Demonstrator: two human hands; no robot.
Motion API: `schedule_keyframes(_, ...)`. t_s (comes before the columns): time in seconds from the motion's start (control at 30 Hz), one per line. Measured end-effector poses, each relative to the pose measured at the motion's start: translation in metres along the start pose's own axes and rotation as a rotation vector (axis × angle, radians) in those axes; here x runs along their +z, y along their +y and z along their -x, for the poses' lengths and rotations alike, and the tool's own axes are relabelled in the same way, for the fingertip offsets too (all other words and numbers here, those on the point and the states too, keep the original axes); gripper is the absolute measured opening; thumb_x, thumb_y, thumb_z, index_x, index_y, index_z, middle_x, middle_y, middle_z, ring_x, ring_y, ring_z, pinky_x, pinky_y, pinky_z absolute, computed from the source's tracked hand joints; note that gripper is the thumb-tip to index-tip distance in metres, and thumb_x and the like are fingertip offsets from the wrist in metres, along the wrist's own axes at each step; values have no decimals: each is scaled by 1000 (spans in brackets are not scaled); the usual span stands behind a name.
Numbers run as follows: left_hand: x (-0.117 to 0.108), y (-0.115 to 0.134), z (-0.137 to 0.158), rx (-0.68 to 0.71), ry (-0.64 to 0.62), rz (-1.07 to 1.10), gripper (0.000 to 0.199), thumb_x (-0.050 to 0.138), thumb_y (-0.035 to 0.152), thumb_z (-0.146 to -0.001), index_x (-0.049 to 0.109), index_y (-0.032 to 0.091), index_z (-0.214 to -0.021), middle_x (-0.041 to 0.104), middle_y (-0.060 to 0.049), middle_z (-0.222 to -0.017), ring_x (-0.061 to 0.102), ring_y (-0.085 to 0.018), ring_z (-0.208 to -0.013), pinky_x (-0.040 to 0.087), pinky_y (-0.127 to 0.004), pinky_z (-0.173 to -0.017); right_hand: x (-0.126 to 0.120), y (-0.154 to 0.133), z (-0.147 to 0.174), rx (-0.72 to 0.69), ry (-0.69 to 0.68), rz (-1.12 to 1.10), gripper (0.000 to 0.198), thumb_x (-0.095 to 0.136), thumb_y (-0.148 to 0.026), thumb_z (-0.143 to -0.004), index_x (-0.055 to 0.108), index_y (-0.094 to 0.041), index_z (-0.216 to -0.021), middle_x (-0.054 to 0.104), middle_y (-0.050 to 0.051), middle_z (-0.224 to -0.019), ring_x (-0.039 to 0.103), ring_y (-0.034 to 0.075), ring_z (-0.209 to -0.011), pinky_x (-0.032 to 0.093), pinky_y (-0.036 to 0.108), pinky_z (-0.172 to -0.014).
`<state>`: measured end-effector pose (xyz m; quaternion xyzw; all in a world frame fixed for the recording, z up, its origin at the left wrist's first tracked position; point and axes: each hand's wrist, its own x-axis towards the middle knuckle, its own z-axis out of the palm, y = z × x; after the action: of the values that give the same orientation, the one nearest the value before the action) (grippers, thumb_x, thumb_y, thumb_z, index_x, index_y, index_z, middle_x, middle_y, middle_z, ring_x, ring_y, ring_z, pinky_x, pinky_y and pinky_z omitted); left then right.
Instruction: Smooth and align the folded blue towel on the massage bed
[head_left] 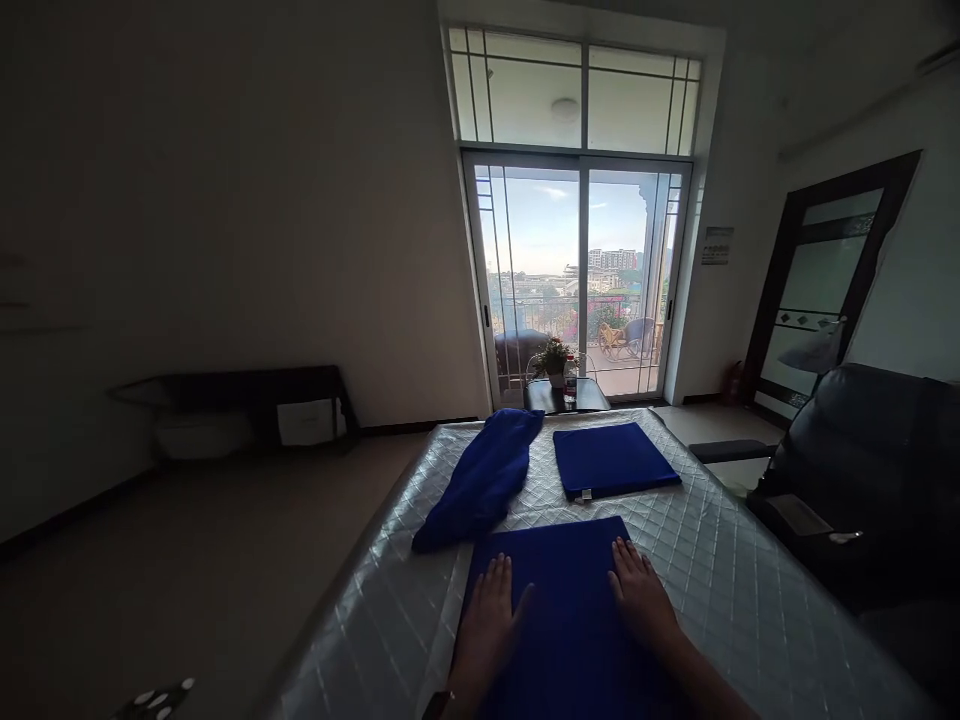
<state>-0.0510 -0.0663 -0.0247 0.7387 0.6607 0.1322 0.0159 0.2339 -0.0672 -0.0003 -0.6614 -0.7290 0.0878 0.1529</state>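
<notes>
A flat dark blue cloth (562, 620), smooth and straight-edged, lies in front of me on a silvery quilted cover (720, 570). My left hand (489, 615) rests on its left side, fingers stretched forward and thumb apart. On its right edge lies my right hand (641, 590), palm down with the fingers extended. Beyond it, a folded blue cloth (615, 458) with a small white tag sits flat at the far right. To the left of that, a loose, crumpled blue cloth (484, 480) stretches diagonally, its near end close to the flat cloth's far left corner.
Past the bed-like surface, a small dark table (574, 402) holds a potted plant (553, 365) and a bottle (571, 380), before glass sliding doors. A black armchair (862, 470) stands close on the right. Along the left wall is a low dark rack (240, 410) with white boxes.
</notes>
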Motion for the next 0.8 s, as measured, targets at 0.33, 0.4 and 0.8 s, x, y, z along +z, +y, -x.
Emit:
schedule_keyframes(0.33,-7,4,3,-7,-19,66,77,21,60,-98,34,9,-155,32,-15,-165,27,-29,-154,27,-51,-128,-2,-2,1,-2,-42,33,64,22,-33,-98,28,-10,-157,26,10,-168,16,20,-156,17,43,-127)
schedule_keyframes(0.4,-4,2,2,-1,-5,68,73,23,59,-98,36,15,-155,34,-12,-165,28,-29,-153,28,-52,-127,-1,-2,2,2,-29,23,63,22,-33,-98,29,-12,-157,27,9,-167,16,20,-156,17,43,-127)
schedule_keyframes(0.8,-4,3,2,6,0,-10,77,19,59,-98,38,8,-153,38,-16,-163,32,-29,-152,31,-49,-126,-10,-6,8,-26,39,22,61,26,-29,-97,36,-12,-155,33,12,-165,22,22,-154,21,46,-126)
